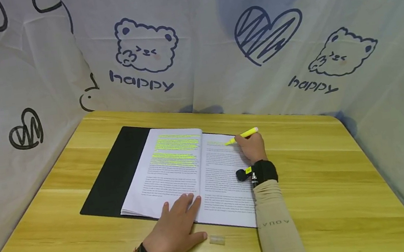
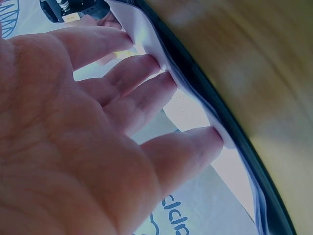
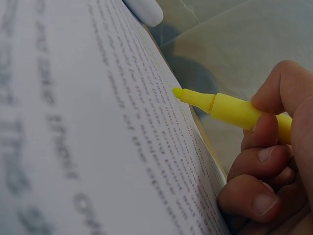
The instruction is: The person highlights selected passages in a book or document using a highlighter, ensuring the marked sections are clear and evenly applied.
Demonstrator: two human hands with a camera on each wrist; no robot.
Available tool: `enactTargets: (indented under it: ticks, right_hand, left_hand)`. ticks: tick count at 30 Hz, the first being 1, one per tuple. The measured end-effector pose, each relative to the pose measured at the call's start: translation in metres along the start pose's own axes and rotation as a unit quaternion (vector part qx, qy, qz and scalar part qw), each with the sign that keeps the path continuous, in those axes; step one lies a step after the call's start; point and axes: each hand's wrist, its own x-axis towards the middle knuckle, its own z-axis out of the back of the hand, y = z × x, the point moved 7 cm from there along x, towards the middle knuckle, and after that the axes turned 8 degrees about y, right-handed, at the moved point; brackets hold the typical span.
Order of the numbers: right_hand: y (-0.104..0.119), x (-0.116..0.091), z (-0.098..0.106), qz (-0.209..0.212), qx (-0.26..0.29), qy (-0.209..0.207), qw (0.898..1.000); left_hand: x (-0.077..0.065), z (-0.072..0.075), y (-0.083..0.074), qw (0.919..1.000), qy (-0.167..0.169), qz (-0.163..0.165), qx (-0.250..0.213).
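Note:
An open booklet of printed pages (image 1: 179, 184) lies on the table, its left page marked with several yellow highlighted lines. My right hand (image 1: 253, 147) pinches a yellow highlighter (image 1: 246, 134) over the upper part of the right page. In the right wrist view the highlighter (image 3: 237, 110) points its tip at the printed lines; whether it touches the paper I cannot tell. Yellow marks also show on the top lines of the right page. With fingers spread, my left hand (image 1: 178, 227) rests on the booklet's lower edge near the fold. The left wrist view shows its fingertips (image 2: 210, 139) against the pages.
A black cover (image 1: 116, 171) extends left from under the pages. On the wooden table (image 1: 330, 194), a small translucent piece (image 1: 217, 240) lies beside the left thumb. White cloth with printed drawings (image 1: 207, 48) hangs behind the table and along both sides.

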Motion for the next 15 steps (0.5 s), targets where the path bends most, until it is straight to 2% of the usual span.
enactTargets:
  ticks: [15]
  right_hand:
    - [-0.0057, 0.0014, 0.0045, -0.013, 0.0, -0.008, 1.0]
  left_hand:
    - [-0.0002, -0.0004, 0.0, 1.0, -0.001, 0.0, -0.005]
